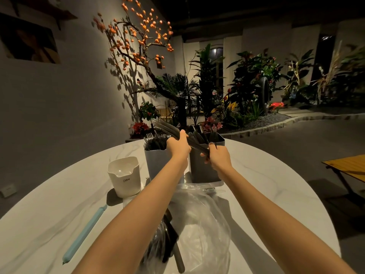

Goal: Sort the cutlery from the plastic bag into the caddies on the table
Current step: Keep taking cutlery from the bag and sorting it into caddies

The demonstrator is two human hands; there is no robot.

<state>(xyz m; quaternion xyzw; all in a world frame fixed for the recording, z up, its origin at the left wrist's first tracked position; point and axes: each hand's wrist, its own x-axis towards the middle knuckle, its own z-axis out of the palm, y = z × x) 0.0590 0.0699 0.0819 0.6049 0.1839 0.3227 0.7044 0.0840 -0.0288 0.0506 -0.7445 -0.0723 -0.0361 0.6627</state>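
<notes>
At the centre of the frame, above the two grey caddies, both hands grasp one bundle of dark cutlery (178, 133): the left hand (177, 146) wraps its middle, the right hand (218, 157) pinches the near ends. The bundle slants from upper left down to the right, over the dark caddy (205, 167), which already holds dark pieces; the light grey caddy (157, 163) left of it bristles with forks. This looks like mid-sorting, a batch being squared up (utensil type too dark to tell). Next, tip the bundle upright and lower it into the matching caddy. The plastic bag (199, 224), at lower centre, still holds cutlery; a white caddy (124, 177) stands at left.
</notes>
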